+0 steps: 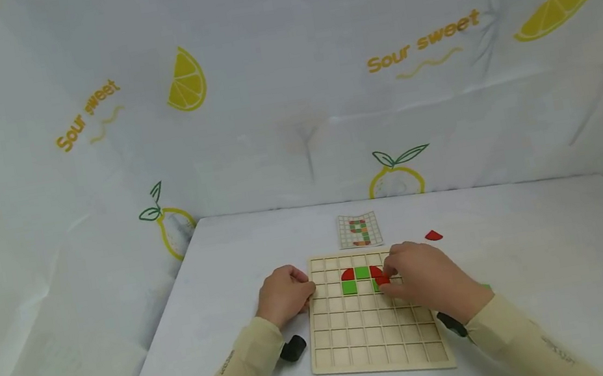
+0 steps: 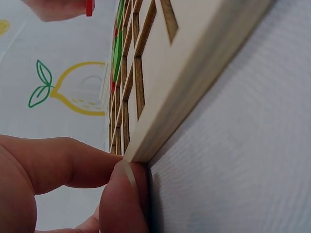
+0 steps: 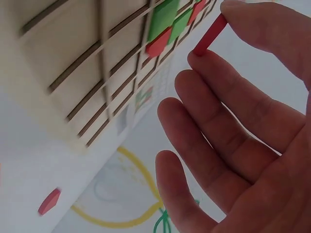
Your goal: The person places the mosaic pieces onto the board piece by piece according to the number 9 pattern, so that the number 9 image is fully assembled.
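A square wooden grid board (image 1: 355,337) lies on the table. My left hand (image 1: 285,294) pinches its left edge between thumb and index finger (image 2: 73,162). Over the board, my right hand (image 1: 427,273) holds a small red tile (image 3: 211,36) by its edges between thumb and index finger, the other fingers spread loosely. In the upper rows sit a rounded red tile (image 1: 348,274) at left, a green square (image 1: 361,272) beside it and another green square (image 1: 349,287) below. A second red tile (image 1: 375,270) and a green one (image 1: 375,285) are partly hidden by my right hand.
Behind the board lies a printed grid card (image 1: 359,230) with a coloured pattern. A loose red fan-shaped tile (image 1: 433,235) rests to the right of it. Some green (image 1: 485,286) shows past my right wrist. A white cloth with lemon prints (image 1: 285,85) hangs behind the table.
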Motion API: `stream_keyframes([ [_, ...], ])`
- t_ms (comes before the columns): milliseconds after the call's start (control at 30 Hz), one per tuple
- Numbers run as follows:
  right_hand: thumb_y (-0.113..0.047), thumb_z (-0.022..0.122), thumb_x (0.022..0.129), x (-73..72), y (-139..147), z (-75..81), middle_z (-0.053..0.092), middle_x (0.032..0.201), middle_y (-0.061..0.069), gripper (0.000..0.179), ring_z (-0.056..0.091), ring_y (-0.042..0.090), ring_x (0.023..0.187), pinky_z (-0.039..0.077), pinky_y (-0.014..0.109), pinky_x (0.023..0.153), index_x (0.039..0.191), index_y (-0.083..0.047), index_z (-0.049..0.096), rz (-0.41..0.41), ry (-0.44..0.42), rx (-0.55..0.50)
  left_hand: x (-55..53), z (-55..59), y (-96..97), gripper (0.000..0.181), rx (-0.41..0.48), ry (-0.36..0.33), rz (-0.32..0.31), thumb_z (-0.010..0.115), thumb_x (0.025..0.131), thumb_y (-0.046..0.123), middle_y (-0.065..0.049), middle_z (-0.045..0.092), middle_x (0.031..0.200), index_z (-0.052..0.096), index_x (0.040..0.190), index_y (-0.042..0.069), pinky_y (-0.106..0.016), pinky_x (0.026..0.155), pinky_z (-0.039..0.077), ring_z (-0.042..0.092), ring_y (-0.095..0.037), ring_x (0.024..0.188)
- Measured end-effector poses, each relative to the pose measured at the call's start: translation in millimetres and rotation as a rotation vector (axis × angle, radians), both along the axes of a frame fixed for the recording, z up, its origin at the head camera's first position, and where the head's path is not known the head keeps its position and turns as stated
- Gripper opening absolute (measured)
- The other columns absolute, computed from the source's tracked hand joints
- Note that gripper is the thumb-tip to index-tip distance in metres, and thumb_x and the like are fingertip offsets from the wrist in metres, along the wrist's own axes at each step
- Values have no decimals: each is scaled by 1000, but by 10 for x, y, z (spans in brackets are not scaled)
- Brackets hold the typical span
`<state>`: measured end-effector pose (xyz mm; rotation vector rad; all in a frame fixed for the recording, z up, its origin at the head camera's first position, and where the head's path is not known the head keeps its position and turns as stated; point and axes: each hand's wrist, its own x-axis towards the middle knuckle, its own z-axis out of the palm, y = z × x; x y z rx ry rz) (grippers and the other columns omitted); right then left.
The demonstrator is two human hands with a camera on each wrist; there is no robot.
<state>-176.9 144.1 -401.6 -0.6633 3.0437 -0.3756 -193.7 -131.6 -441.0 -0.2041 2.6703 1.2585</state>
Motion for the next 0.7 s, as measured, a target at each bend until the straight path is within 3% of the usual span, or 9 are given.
stream_keyframes([
  [333, -34, 89, 87, -19, -391, -93, 55, 74, -10, 25, 48, 9, 66, 46, 30, 68, 72, -21, 73, 33, 42, -34, -18, -11, 17, 13, -17, -7, -3, 75, 92, 20, -1, 71, 72, 68, 98, 11, -26, 58, 47, 66, -13, 61],
  [700, -41, 91, 86, 2, -571, -192, 54, 73, -10, 35, 47, 11, 68, 44, 31, 68, 67, -21, 68, 36, 64, 28, -21, 4, 8, 12, -16, -2, -2, 75, 92, 20, 0, 70, 70, 69, 97, 11, -26, 58, 47, 65, -13, 59],
])
